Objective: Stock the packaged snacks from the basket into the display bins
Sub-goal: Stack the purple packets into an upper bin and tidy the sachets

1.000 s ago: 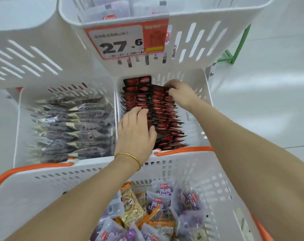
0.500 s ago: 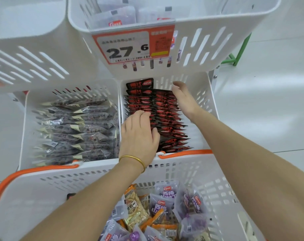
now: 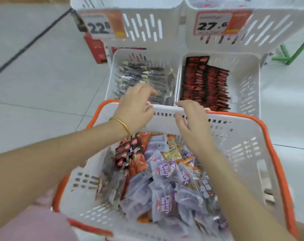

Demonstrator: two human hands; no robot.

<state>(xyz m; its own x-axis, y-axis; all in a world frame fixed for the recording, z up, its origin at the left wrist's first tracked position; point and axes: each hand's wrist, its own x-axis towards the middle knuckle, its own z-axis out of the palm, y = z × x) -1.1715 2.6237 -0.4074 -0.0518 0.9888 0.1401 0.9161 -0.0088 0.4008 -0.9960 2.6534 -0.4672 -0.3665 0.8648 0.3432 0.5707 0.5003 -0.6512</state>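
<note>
Now your basket (image 3: 269,136) sits nearest, heaped with purple packets (image 3: 163,171) waiting to be stocked. Both hands have pulled back from the bin to the basket's far rim: your left hand (image 3: 135,108) and your right hand (image 3: 193,124) are side by side, fingers loosely curled and holding nothing. Beyond them, the red packets (image 3: 205,84) stand in tidy rows in the lower right bin (image 3: 248,80), with dark packets (image 3: 144,77) in the left bin (image 3: 113,73). That row looks finished, so you're probably reaching for the next handful.

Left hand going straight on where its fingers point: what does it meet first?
Probably the dark packets in the lower left bin; the left hand is already past the basket rim, fingers over them. Its height above them is unclear.
</note>
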